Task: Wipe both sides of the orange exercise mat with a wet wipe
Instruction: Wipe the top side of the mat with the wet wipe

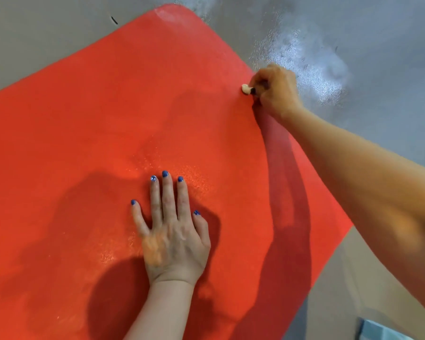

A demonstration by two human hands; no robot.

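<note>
Fingers (168, 192) of the left hand (174, 231) lie straight and a little spread, flat on the orange exercise mat (96, 119), palm down, holding nothing; the nails are painted blue. This hand presses on the mat's near middle, with its forearm running down to the bottom edge of the view and a dark shadow spreading under and around it. Around the fingertips the mat's surface glistens with a speckled sheen.

Farther off and to the right, the right arm reaches across from the lower right, casting a long shadow band on the mat beneath it. The right hand (275, 92) sits at the mat's right edge, its fingers curled round a small pale wad, the wet wipe (245, 89), which sticks out from the fist on the left and touches the mat just inside that edge. How much of the wipe is tucked inside the hand cannot be told.

The mat lies spread flat on the floor (378, 45), filling most of the view, turned at an angle so that its rounded far corner points toward the top of the picture. The floor is grey and shiny, with a bright patch of reflected light just beyond the right hand and a smaller one by the mat's far corner. A small dark mark (114, 20) sits on the floor off the mat's far left edge. At the bottom right corner a pale blue object (378, 330) shows only in part, too cut off to identify.
</note>
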